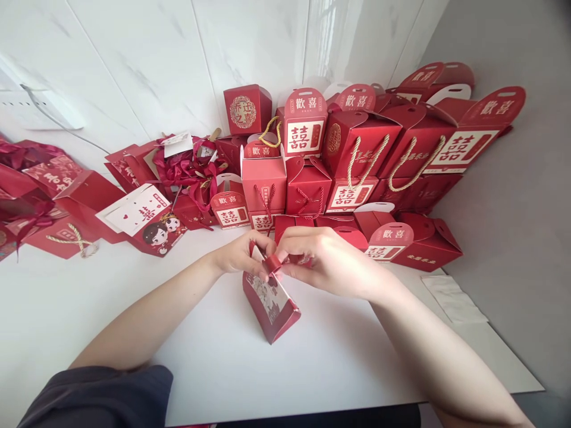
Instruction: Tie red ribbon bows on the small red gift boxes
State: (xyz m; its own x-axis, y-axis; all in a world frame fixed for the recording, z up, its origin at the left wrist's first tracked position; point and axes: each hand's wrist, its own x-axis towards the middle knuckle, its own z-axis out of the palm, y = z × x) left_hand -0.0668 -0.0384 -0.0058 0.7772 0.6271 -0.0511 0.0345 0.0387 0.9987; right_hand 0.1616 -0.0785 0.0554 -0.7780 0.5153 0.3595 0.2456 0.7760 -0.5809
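A small red box (272, 306) with a pale printed side stands tilted on the white table, below my two hands. My left hand (250, 255) pinches the box's top edge, its fingers closed around it. A piece of red ribbon (273, 263) forms a loop at that top edge, between the hands. My right hand (312, 258) is closed on the ribbon, with its thumb and fingertips pressed together close to my left fingertips.
Many red gift boxes (366, 148) are stacked along the tiled wall, some with rope handles. More boxes with ribbons (38, 217) lie at the left. White tissue (452, 297) rests at the right of the white table (200, 368). A socket panel (40, 110) is at the upper left.
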